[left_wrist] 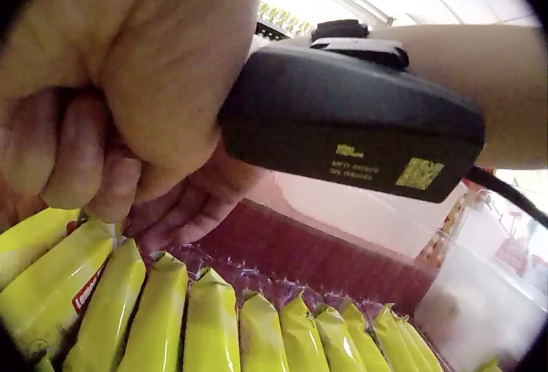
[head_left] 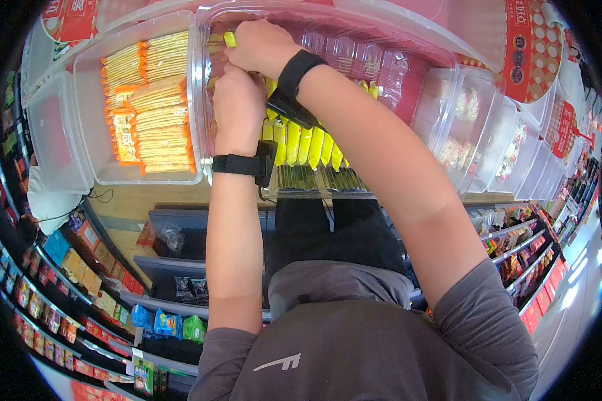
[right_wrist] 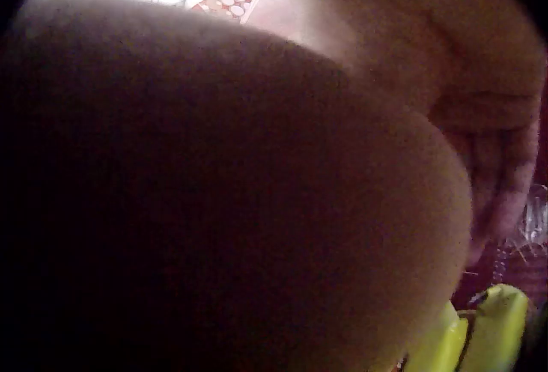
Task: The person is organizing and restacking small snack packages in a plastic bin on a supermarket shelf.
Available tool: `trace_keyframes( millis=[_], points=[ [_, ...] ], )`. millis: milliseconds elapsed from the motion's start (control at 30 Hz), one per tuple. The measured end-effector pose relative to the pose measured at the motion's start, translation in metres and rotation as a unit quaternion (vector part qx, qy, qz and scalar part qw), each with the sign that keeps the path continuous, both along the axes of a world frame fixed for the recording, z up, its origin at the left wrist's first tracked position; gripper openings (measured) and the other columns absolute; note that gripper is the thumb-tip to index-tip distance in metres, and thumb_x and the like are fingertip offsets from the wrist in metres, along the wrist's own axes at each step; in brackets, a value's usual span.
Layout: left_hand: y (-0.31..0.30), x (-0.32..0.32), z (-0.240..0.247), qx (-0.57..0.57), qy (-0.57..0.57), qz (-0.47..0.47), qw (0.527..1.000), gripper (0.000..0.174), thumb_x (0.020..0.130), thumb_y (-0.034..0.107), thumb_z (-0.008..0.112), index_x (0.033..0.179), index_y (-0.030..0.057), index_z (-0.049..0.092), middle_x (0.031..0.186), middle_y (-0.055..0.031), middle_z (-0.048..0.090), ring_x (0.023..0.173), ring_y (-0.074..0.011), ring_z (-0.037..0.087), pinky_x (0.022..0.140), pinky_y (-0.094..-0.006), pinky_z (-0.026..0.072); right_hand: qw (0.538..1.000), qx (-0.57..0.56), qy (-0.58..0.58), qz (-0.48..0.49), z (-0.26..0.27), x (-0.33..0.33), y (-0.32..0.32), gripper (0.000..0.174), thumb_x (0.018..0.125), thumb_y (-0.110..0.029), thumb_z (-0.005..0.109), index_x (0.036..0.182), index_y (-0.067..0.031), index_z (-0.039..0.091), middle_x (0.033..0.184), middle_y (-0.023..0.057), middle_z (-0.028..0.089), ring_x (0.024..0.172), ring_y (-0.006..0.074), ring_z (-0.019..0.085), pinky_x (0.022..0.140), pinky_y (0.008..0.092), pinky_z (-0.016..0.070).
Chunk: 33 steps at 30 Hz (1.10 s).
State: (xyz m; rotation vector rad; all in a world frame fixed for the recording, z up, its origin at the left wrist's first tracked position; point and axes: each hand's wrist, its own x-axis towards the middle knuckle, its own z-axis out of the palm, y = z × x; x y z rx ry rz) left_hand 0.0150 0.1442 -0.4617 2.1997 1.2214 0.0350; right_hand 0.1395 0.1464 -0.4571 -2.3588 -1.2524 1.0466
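Note:
Both hands reach into the left end of a clear plastic bin (head_left: 328, 15) that holds yellow-wrapped snack packets (head_left: 306, 146). The right hand (head_left: 264, 48) is at the far left corner, its fingers around a yellow packet (head_left: 230, 39) whose end shows past them. Just nearer the body, the left hand (head_left: 239, 100) is low against the bin's left side. In the left wrist view, curled fingers (left_wrist: 81, 145) lie right above the row's end packets (left_wrist: 56, 278); I cannot tell what the left hand holds. The right wrist view is mostly dark, blocked by an arm or hand.
Left of this bin stands another clear bin (head_left: 90, 150) with stacked orange-edged cracker packets (head_left: 157, 120). Several more clear bins (head_left: 495, 134) stand to the right. Red printed signs (head_left: 528, 47) rise behind them. Shelves of packaged goods (head_left: 174, 324) lie below.

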Motion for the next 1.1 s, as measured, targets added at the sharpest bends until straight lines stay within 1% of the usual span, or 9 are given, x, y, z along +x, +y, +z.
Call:
trace_keyframes(
  millis=[133, 300, 433, 600, 733, 833, 967, 1000, 1100],
  points=[
    [0.000, 0.002, 0.003, -0.014, 0.005, 0.012, 1.000, 0.027, 0.092, 0.016, 0.061, 0.102, -0.0097, 0.056, 0.086, -0.0340, 0.067, 0.085, -0.0497, 0.067, 0.077, -0.0553, 0.0541, 1.000, 0.012, 0.008, -0.011, -0.008, -0.001, 0.000, 0.034, 0.080, -0.023, 0.069, 0.102, 0.0013, 0.075, 0.104, 0.0248, 0.072, 0.099, 0.0383, 0.071, 0.088, 0.0454, 0.0574],
    [0.000, 0.003, 0.005, -0.007, -0.001, 0.015, 1.000, 0.026, 0.091, 0.012, 0.062, 0.103, -0.0097, 0.054, 0.083, -0.0336, 0.067, 0.083, -0.0504, 0.067, 0.074, -0.0557, 0.0544, 0.999, 0.027, 0.015, -0.028, -0.005, -0.001, -0.003, 0.035, 0.076, -0.023, 0.071, 0.100, 0.0021, 0.075, 0.102, 0.0267, 0.072, 0.097, 0.0396, 0.072, 0.088, 0.0463, 0.0573],
    [-0.002, 0.007, 0.015, -0.006, -0.001, 0.028, 1.000, 0.031, 0.090, 0.015, 0.067, 0.107, -0.0068, 0.055, 0.090, -0.0323, 0.068, 0.088, -0.0502, 0.067, 0.075, -0.0537, 0.0548, 0.994, 0.073, 0.028, -0.080, -0.002, 0.001, -0.012, 0.033, 0.075, -0.027, 0.073, 0.091, 0.0020, 0.075, 0.093, 0.0262, 0.072, 0.091, 0.0405, 0.072, 0.085, 0.0461, 0.0579],
    [-0.007, 0.011, 0.037, 0.043, -0.023, 0.002, 0.999, 0.029, 0.088, 0.017, 0.069, 0.101, -0.0031, 0.054, 0.084, -0.0290, 0.069, 0.081, -0.0473, 0.068, 0.071, -0.0545, 0.0550, 0.983, 0.141, 0.042, -0.113, 0.003, 0.006, -0.029, 0.035, 0.074, -0.032, 0.073, 0.080, 0.0023, 0.074, 0.081, 0.0257, 0.071, 0.081, 0.0417, 0.071, 0.080, 0.0476, 0.0581],
    [-0.018, 0.015, 0.064, 0.072, 0.026, -0.024, 0.997, 0.031, 0.087, 0.020, 0.072, 0.103, 0.0011, 0.052, 0.086, -0.0246, 0.070, 0.081, -0.0436, 0.069, 0.066, -0.0507, 0.0555, 0.971, 0.178, 0.083, -0.135, 0.027, 0.009, -0.055, 0.037, 0.075, -0.033, 0.071, 0.084, 0.0028, 0.073, 0.079, 0.0265, 0.068, 0.078, 0.0450, 0.069, 0.078, 0.0496, 0.0569],
    [-0.027, 0.012, 0.063, 0.093, 0.019, -0.052, 0.994, 0.034, 0.085, 0.022, 0.073, 0.104, 0.0038, 0.052, 0.088, -0.0208, 0.070, 0.082, -0.0415, 0.069, 0.065, -0.0483, 0.0552, 0.961, 0.201, 0.093, -0.167, 0.040, 0.007, -0.079, 0.038, 0.077, -0.033, 0.071, 0.086, 0.0039, 0.072, 0.080, 0.0278, 0.068, 0.080, 0.0455, 0.068, 0.077, 0.0493, 0.0568],
    [-0.052, 0.023, 0.075, 0.046, 0.017, -0.075, 0.996, 0.034, 0.084, 0.022, 0.074, 0.104, 0.0042, 0.052, 0.086, -0.0201, 0.069, 0.080, -0.0409, 0.069, 0.065, -0.0496, 0.0545, 0.928, 0.266, 0.113, -0.234, 0.063, 0.002, -0.120, 0.029, 0.083, -0.022, 0.068, 0.092, 0.0051, 0.070, 0.082, 0.0251, 0.070, 0.080, 0.0412, 0.071, 0.074, 0.0449, 0.0578],
    [-0.058, 0.025, 0.077, 0.038, 0.005, -0.085, 0.996, 0.034, 0.084, 0.022, 0.074, 0.104, 0.0043, 0.052, 0.086, -0.0199, 0.069, 0.079, -0.0408, 0.069, 0.065, -0.0497, 0.0544, 0.927, 0.272, 0.115, -0.231, 0.063, 0.002, -0.133, 0.029, 0.085, -0.017, 0.067, 0.103, 0.0060, 0.069, 0.090, 0.0236, 0.072, 0.083, 0.0383, 0.072, 0.076, 0.0423, 0.0580],
    [-0.079, 0.037, 0.082, -0.002, -0.024, -0.107, 0.994, 0.032, 0.084, 0.019, 0.072, 0.103, 0.0035, 0.052, 0.086, -0.0210, 0.068, 0.079, -0.0422, 0.068, 0.065, -0.0516, 0.0534, 0.907, 0.295, 0.131, -0.269, 0.071, 0.001, -0.171, 0.038, 0.085, -0.015, 0.067, 0.116, 0.0066, 0.064, 0.103, 0.0239, 0.071, 0.089, 0.0370, 0.071, 0.081, 0.0411, 0.0571]
  ],
)
